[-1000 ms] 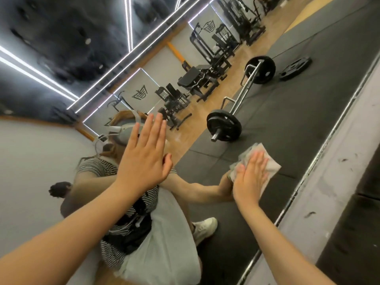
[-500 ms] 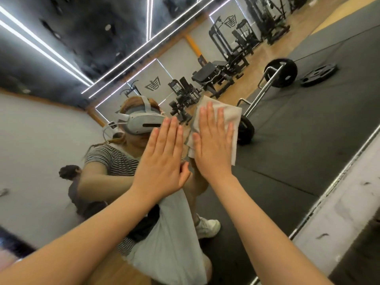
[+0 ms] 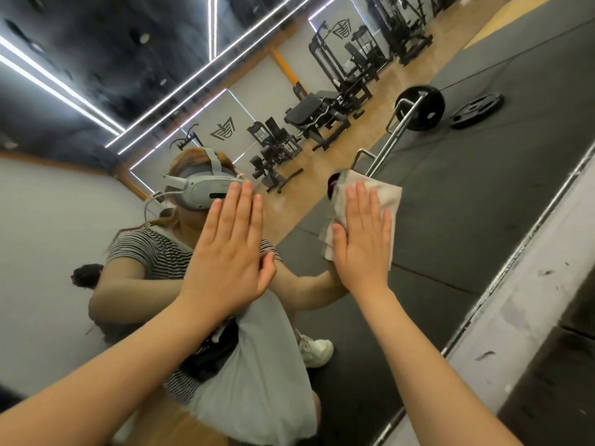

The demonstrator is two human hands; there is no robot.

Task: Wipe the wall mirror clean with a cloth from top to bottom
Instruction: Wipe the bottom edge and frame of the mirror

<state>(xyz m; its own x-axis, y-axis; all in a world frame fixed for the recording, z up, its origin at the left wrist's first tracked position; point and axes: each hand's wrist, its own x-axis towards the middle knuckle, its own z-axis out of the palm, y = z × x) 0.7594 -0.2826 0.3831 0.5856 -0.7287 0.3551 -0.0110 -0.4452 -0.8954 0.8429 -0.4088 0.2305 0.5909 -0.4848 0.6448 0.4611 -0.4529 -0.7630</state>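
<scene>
A large wall mirror point(image 3: 467, 194) fills most of the view and reflects a gym. My right hand point(image 3: 362, 239) presses a pale, crumpled cloth point(image 3: 384, 193) flat against the glass with straight fingers. The cloth shows above and beside my fingers. My left hand point(image 3: 230, 252) lies flat on the mirror to the left of it, fingers straight and together, holding nothing. My own reflection, with a striped top and a headset, sits behind the left hand.
The mirror's metal bottom edge point(image 3: 502, 268) runs diagonally at the right, with a scuffed grey wall base point(image 3: 528, 320) and dark floor matting point(image 3: 557, 397) beyond it. In the reflection are a loaded barbell point(image 3: 420, 107), a loose weight plate point(image 3: 476, 110) and gym machines.
My right hand swept the cloth from low right up beside the left hand, then slid it right and slightly down. The left hand stays flat on the glass.
</scene>
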